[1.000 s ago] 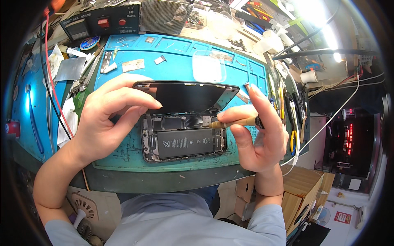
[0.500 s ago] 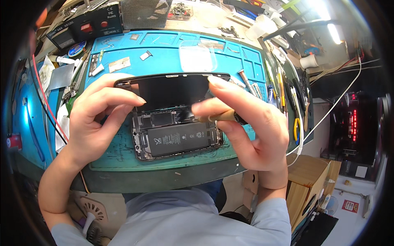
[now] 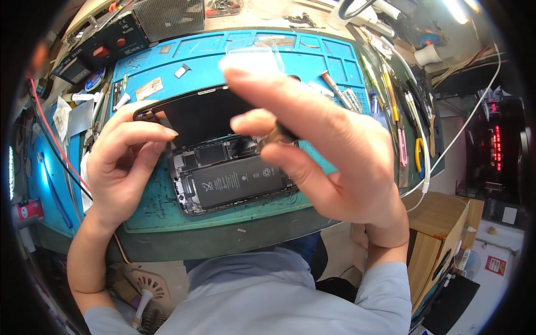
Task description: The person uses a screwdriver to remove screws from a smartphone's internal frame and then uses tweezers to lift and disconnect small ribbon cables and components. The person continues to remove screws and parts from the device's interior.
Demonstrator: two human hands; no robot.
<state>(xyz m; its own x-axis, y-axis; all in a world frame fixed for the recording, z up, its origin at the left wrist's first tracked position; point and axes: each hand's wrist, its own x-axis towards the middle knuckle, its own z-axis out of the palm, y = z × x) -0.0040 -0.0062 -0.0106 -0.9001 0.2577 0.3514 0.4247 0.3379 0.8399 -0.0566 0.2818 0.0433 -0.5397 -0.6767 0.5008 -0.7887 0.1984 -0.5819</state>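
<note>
An opened smartphone [image 3: 181,192] lies on the mat, its black battery [image 3: 229,183] and inner parts exposed. Its screen [image 3: 201,116] is tilted up along the far side. My left hand [image 3: 125,159] grips the screen's left end, thumb and index finger bent together at its edge. Over the phone's right part, my right hand [image 3: 340,151] pinches a small brush [image 3: 282,135] between thumb and fingers. The brush's dark bristles [image 3: 243,147] are blurred and sit over the parts above the battery. Whether they touch is unclear. My right hand hides the phone's right end.
A blue work mat [image 3: 201,56] with moulded compartments holds small parts and a clear plastic container [image 3: 254,53]. Screwdrivers and yellow-handled pliers [image 3: 419,158] line the right side. A black power unit [image 3: 103,50] stands far left; red and black wires [image 3: 58,142] hang nearby.
My right hand has shifted up and left, rising nearer the view, with the brush still in it. The phone appears a little further left and more tilted; my left hand keeps its grip.
</note>
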